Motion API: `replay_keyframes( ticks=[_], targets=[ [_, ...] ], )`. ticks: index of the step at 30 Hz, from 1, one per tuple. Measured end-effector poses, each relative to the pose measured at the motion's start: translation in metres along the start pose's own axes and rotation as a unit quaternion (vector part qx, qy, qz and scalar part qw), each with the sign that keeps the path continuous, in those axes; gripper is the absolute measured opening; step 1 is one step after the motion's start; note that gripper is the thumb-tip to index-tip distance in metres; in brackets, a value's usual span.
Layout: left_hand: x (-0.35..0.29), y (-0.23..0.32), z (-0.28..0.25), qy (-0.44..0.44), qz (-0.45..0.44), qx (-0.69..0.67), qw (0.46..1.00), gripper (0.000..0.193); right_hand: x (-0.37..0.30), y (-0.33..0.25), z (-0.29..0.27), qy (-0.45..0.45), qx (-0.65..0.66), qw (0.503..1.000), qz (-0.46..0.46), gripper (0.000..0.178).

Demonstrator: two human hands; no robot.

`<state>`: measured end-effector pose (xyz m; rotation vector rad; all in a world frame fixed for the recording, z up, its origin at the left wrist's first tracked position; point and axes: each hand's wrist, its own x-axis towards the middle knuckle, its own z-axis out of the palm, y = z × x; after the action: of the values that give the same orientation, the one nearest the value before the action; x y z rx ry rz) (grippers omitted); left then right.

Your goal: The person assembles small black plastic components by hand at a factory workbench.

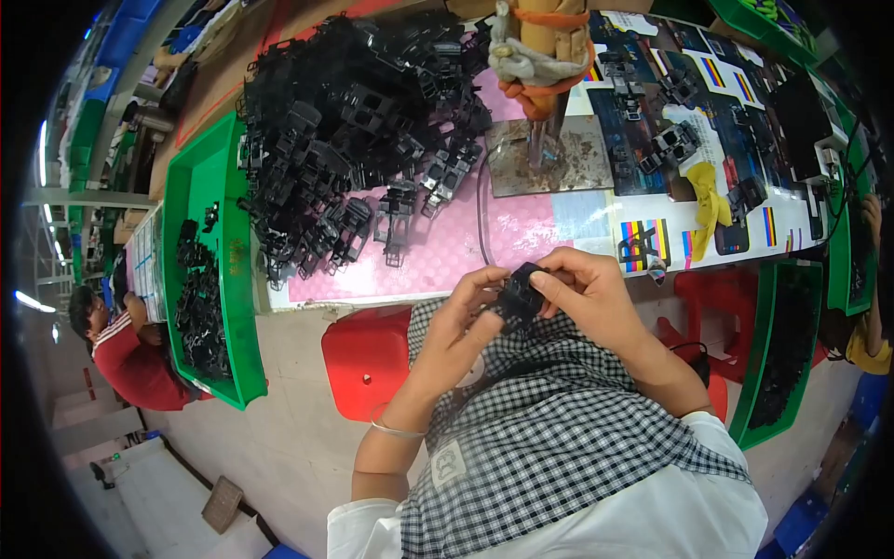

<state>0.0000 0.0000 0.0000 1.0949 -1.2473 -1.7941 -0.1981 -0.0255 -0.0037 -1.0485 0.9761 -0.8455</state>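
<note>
Head view, looking straight down: my two bare hands met just beyond my lap, at the near edge of a workbench, with one small black plastic part [521,296] between them. Take that part as the centre of a clock. My left hand [456,326], wearing a bangle [396,429] on its wrist, was half curled, thumb and fingertips closed around the part's left side. My right hand [589,291] was bent over too, thumb and forefinger pinching it from the right. The part's fine detail was too dark to make out.

At six o'clock lay my black-and-white checked apron [559,447]. Toward twelve was the pink bench top [521,238], then a stained metal plate [510,168] beneath a post bound with cloth and orange wrapping [540,51]. A big heap of black plastic pieces [363,121] filled ten to eleven o'clock. Between one and two, more black frames [670,144] sat on printed sheets; at two, a yellow cloth [710,210] lay at the edge.

A red stool [363,368] stood at eight. Green crates of black pieces stood at nine [244,317] and between three and four [759,433]. Beyond the nine o'clock crate, a person in red [140,363] was seated.
</note>
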Motion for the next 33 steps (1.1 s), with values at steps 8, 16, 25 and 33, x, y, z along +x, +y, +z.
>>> replay_keyframes(
  ticks=[8,16,25,33],
  targets=[
    [0.008,0.007,0.015,0.092,0.013,0.018,0.996,0.035,-0.001,-0.006,-0.001,0.028,0.016,0.999,-0.035,0.015],
    [0.013,0.008,0.014,0.091,0.036,0.071,0.993,0.034,-0.001,-0.007,-0.003,0.036,0.010,0.998,-0.046,0.014],
    [0.036,0.016,-0.015,0.000,-0.013,0.033,0.999,0.020,-0.002,-0.004,-0.008,0.036,0.027,0.998,-0.036,0.014],
    [0.031,0.007,-0.010,-0.046,-0.010,0.031,0.998,0.010,-0.007,0.004,-0.012,-0.026,0.015,1.000,-0.008,0.014]
  ],
)
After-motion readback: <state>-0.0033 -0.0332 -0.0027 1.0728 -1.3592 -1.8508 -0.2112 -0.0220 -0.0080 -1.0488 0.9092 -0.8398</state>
